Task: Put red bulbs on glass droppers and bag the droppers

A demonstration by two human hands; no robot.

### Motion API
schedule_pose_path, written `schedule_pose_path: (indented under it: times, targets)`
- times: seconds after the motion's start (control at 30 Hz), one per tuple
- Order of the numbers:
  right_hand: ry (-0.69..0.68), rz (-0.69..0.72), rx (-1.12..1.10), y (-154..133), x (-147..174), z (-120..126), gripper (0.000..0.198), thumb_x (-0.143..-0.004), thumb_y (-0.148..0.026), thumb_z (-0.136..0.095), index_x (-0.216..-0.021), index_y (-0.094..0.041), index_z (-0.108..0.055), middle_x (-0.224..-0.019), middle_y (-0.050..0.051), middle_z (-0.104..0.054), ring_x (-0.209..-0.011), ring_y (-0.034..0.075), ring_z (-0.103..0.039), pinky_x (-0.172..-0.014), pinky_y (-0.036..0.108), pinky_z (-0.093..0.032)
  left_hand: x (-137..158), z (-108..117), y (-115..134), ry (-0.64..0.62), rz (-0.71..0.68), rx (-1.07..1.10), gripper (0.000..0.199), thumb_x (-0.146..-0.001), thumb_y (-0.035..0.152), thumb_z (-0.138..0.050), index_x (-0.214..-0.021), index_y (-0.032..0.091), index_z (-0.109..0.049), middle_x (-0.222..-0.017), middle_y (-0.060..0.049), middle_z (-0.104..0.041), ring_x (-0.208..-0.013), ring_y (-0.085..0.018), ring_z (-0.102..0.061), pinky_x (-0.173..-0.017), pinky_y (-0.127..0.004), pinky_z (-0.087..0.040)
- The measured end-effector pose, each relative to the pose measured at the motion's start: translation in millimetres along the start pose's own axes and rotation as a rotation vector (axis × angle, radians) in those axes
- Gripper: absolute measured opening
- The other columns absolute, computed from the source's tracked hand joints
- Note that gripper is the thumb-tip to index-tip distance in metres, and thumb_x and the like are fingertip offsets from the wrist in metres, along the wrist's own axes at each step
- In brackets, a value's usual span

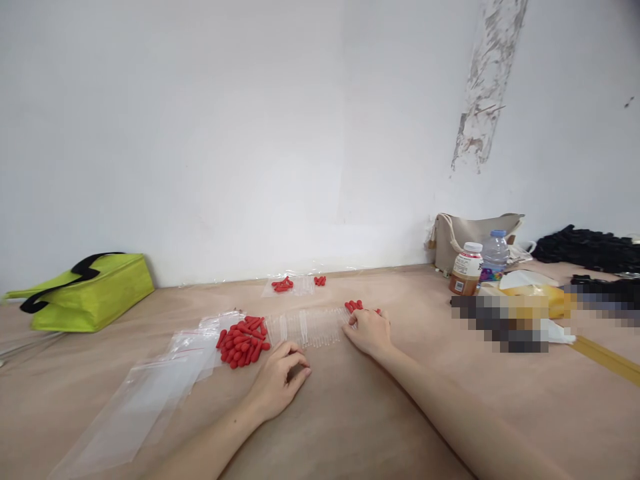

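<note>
The row of clear tubes (305, 328) lies side by side on the tabletop (320, 427), between a big red pile (243, 343) at its left end and a few red pieces (354, 305) at its right end. The left hand (281, 379) rests just in front of the row, fingers loosely curled, with nothing visible in it; whether its fingertips meet, I cannot tell. The right hand (369, 331) reaches down at the right end, fingertips bent over the tubes and red pieces there; its own back hides whether it grips one.

The likeliest trouble is probably the row itself: the tubes look thin, and nothing visible fences them in, so a sideways nudge from the right fingers could roll several out of line. The left hand is so close to the near ends that a careless turn of the wrist might sweep them too. The red pile is heaped, so pulling from its base could let rounded pieces tumble among the tubes. Clear on clear is another risk: the bags (150, 387) spread to the left slip partly under or beside the pile, and a dragged bag edge could carry pieces off. The far set (295, 285), near the wall, seems safe unless a long reach knocks it.
</note>
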State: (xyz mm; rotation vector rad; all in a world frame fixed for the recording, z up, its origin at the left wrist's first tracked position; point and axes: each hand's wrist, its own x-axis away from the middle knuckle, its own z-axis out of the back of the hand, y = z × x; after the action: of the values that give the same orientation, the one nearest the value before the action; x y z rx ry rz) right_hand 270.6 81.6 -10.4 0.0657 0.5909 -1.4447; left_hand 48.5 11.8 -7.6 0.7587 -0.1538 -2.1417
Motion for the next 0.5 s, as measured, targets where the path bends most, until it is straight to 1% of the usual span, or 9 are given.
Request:
schedule_pose_path:
  times: [0.17, 0.3, 0.43, 0.5]
  targets:
    - [-0.02, -0.028, 0.013, -8.4, -4.2, -5.3, 0.018, -0.072, -0.029, -0.048, -0.068, -0.018, -0.062, -0.074, 0.005, -0.065, -0.075, 0.019, -0.055, -0.077, 0.036, -0.022, 0.0, 0.4, -0.1, 0.005, 0.002, -0.006, 0.011, -0.08, 0.023, -0.05, -0.078, 0.02, -0.061, -0.088, -0.004, -0.055, -0.085, -0.019, -0.052, -0.075, -0.031, -0.041]
    - [-0.064, -0.071, 0.08, -15.4, -7.5, -7.5, 0.018, -0.071, -0.023, -0.045, -0.066, -0.016, -0.061, -0.071, 0.009, -0.065, -0.072, 0.021, -0.056, -0.074, 0.037, -0.023, 1.0, 0.2, 0.4, -0.004, 0.002, -0.008, 0.011, -0.081, 0.023, -0.05, -0.078, 0.02, -0.061, -0.089, -0.004, -0.055, -0.085, -0.019, -0.052, -0.075, -0.031, -0.041]
    - [-0.039, -0.076, 0.086, -19.1, -12.4, -8.3, 0.018, -0.071, -0.024, -0.046, -0.076, -0.016, -0.061, -0.074, 0.009, -0.064, -0.074, 0.022, -0.056, -0.074, 0.037, -0.024, 0.6, 0.6, 0.7, -0.005, -0.003, -0.007, 0.01, -0.08, 0.021, -0.051, -0.078, 0.02, -0.06, -0.088, -0.004, -0.055, -0.084, -0.018, -0.051, -0.073, -0.03, -0.041]
    - [-0.052, -0.097, 0.085, -19.8, -15.4, -8.5, 0.018, -0.071, -0.025, -0.046, -0.078, -0.016, -0.061, -0.074, 0.009, -0.064, -0.074, 0.022, -0.057, -0.074, 0.037, -0.025, 0.3, 1.2, 0.4, -0.008, -0.002, -0.01, 0.01, -0.08, 0.021, -0.051, -0.078, 0.02, -0.061, -0.087, -0.004, -0.055, -0.084, -0.018, -0.051, -0.073, -0.03, -0.041]
